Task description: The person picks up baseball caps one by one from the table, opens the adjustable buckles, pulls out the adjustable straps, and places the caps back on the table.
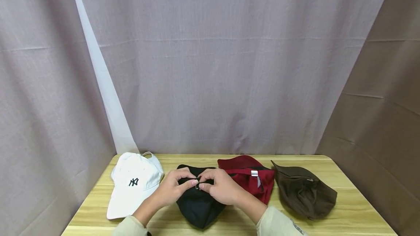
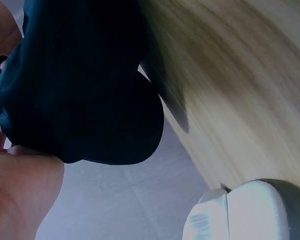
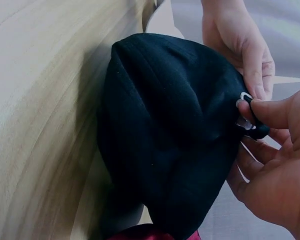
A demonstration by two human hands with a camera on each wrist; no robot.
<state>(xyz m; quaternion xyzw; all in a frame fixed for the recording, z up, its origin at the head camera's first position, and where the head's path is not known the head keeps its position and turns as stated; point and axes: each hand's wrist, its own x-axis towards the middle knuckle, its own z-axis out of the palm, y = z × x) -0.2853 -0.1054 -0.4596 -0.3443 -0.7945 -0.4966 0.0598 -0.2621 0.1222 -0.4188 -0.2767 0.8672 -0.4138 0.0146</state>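
Observation:
A black cap (image 1: pixel 199 208) is held up by both hands in the middle of the wooden table, its strap toward the fingers. The left hand (image 1: pixel 172 188) pinches the cap at the strap from the left. From the right, the right hand (image 1: pixel 224 188) grips the strap's end between thumb and fingers. A small pale metal buckle (image 3: pixel 245 96) shows by the right thumb in the right wrist view. In the left wrist view the cap's dark fabric (image 2: pixel 85 90) hides most of the fingers.
A white cap (image 1: pixel 131 183) with a dark NY emblem lies on the left of the table (image 1: pixel 354 207). Right of the black cap is a red cap (image 1: pixel 244 183) with a strap, partly behind the right hand. A brown cap (image 1: pixel 303 192) lies farther right. Grey curtains (image 1: pixel 229 83) hang behind.

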